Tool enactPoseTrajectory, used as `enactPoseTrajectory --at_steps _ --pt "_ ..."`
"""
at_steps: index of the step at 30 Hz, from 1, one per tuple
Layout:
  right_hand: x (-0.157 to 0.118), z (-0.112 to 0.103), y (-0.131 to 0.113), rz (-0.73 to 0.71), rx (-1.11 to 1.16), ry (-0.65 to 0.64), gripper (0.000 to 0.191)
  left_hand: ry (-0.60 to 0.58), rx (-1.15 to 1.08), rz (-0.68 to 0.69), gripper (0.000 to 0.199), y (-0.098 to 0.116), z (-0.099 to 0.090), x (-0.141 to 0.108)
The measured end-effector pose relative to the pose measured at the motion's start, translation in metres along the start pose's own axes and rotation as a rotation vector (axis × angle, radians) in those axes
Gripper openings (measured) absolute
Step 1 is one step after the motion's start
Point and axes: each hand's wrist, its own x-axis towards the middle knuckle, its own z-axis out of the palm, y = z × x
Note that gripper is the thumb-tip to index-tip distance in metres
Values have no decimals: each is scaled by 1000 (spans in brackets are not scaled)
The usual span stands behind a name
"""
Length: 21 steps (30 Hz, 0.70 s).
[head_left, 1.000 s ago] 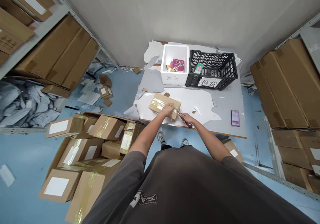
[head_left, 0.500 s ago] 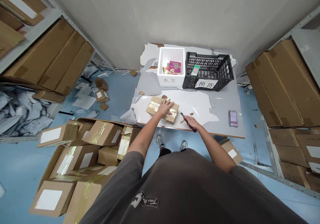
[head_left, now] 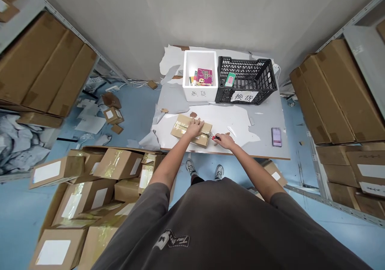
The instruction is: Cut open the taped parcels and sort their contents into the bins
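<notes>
A small cardboard box (head_left: 181, 124) with shiny clear tape lies flat near the front edge of the table. My left hand (head_left: 195, 128) rests on top of it, fingers spread and pressed against the cardboard. A dark seam runs along the taped middle of the box, partly covered by that hand. At the box's right end, my right hand (head_left: 225, 141) is closed around a red and black utility knife (head_left: 215, 137). The knife's tip is at or very near the taped edge; whether the blade is in the cardboard, I cannot tell.
Behind the box stand a white foam bin (head_left: 200, 94) with booklets inside and a black plastic crate (head_left: 245, 83). A phone (head_left: 276, 137) lies at the table's right. Taped cartons (head_left: 118, 161) fill a big box at left. Shelves with cartons (head_left: 339, 93) flank both sides.
My right hand has brought the knife left, from the bare tabletop to the box's right end. My left hand stays on the box. The whole view has shifted slightly.
</notes>
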Motion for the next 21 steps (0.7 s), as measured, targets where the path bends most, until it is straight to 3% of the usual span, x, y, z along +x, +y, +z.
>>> enactPoseTrajectory --at_steps 5,11,16,21 --pt "4 -6 -6 -25 -104 -13 37 62 1 39 77 -1 4 -9" --pt "9 -30 -11 -52 -233 -67 38 102 6 -28 74 11 18 -18" --pt "16 -45 -20 -93 -290 -96 33 101 -4 -47 72 17 18 -21" --pt "21 -54 -12 -57 -325 -67 38 101 -24 -79 69 24 20 -31"
